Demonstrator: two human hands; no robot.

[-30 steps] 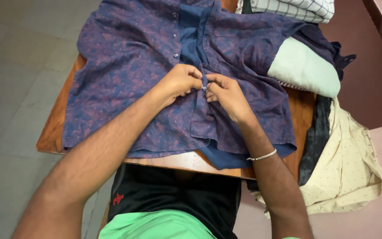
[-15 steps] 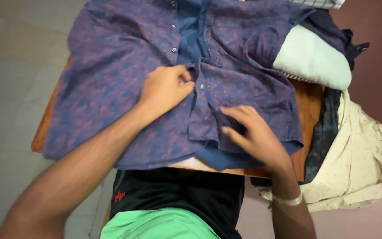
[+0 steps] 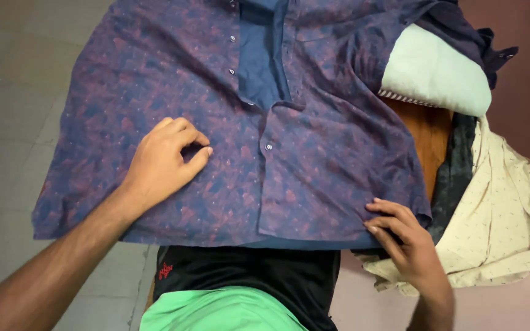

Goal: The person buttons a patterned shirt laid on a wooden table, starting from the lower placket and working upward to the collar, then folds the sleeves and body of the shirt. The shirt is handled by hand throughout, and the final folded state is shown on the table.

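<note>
Shirt [image 3: 314, 165] lies spread over the table [image 3: 424, 141], other garments [image 3: 492, 214] heaped right of it

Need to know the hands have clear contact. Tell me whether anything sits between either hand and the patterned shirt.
Nothing visible does. The left hand lies directly on the purple patterned shirt; the right hand grips its lower corner hem.

Left hand [image 3: 165, 160]: moved off the button strip at the shirt's middle, out to the left panel, now lying flat with fingers curled.
Right hand [image 3: 407, 240]: moved from the same strip down to the near right hem corner, fingers on its edge.
Shirt [image 3: 314, 153]: lower front now buttoned and smoothed; cloth spread wider, hiding most of the wooden table [image 3: 427, 138].
</note>
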